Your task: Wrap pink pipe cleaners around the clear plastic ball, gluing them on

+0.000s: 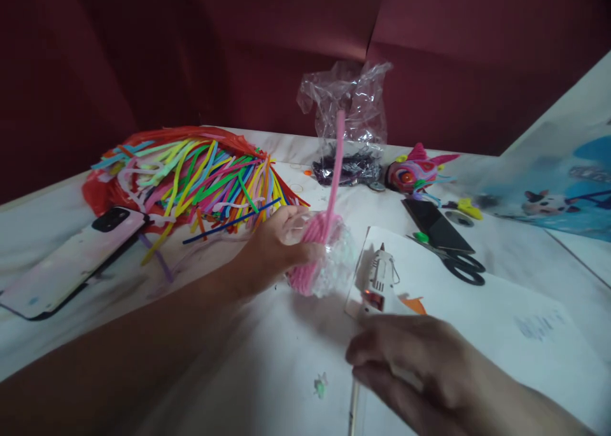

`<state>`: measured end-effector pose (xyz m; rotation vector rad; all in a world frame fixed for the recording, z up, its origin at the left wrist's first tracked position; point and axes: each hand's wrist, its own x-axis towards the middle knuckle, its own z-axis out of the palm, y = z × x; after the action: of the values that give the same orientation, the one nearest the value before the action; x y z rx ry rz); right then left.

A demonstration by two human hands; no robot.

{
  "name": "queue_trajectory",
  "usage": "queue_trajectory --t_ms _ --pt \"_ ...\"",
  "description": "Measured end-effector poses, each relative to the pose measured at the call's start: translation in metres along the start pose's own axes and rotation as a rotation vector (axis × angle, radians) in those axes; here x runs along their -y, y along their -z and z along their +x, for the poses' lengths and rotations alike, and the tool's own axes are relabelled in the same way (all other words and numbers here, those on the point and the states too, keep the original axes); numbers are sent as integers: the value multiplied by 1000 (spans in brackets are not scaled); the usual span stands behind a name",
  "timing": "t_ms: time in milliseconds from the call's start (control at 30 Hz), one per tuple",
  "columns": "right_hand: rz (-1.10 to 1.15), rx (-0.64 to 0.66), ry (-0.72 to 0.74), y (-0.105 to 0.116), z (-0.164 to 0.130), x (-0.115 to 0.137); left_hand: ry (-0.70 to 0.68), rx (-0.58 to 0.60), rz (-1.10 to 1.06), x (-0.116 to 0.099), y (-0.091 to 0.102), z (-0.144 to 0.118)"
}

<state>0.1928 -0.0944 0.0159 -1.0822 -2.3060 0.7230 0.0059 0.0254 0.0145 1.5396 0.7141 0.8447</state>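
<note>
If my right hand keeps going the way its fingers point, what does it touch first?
The right hand points left across the white table. The small green scrap lies nearest in that line, slightly lower; depth is unclear, so it may pass over it.

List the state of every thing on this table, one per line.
Left hand: shut on pink bundle, one stem upright.
Right hand: shut on glue gun, on paper.
Scissors: lying closed.
Phone: face down.
Plastic bag: open, upright.
Stem pile: loose, fanned out.

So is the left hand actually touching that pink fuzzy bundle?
Touching. The head view shows the left hand wrapped round the pink bundle, with fingers pressed against its side.
</note>
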Motion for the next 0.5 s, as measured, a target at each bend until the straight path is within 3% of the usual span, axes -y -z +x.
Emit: queue_trajectory --t_ms 67,167,233,300,333,500 --pt "-85 20 63 -4 3 1 -3 -9 -49 -1 1 1" --pt "-244 -106 128 3 5 -3 6 -24 -58 -1 3 0" --pt "-346 -121 60 14 1 -14 10 -23 -72 -1 5 0" --pt "-586 -75 -11 25 -5 -31 12 -19 -84 -2 7 0" --pt "-710 -111 -10 28 -8 -41 13 -22 -87 -2 7 1" --pt "-713 -2 -117 18 -21 -80 19 -34 -78 1 4 5"
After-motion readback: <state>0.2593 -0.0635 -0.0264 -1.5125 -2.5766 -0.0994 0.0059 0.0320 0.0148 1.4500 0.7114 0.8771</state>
